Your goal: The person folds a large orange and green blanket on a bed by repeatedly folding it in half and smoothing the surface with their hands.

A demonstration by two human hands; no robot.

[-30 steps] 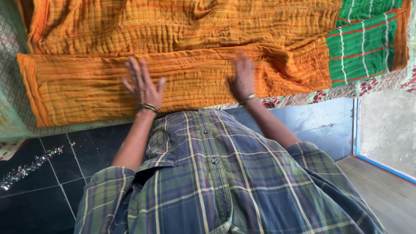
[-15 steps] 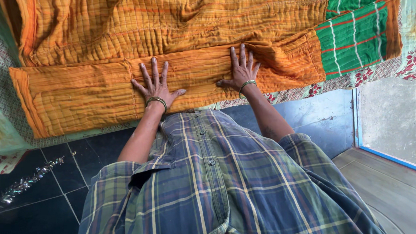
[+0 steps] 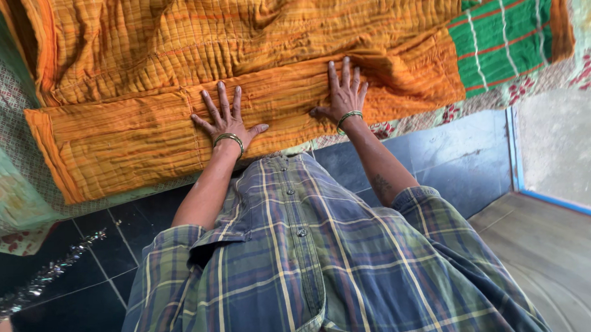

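Flat and open, our left hand and right hand press palms down on the folded orange quilt, gripping nothing. Both hands have slid further up the fold since a second ago, flattening it. Beyond lie the green checked panel, the patterned bedsheet beneath, and dark floor tiles. Nothing obstructs the hands.
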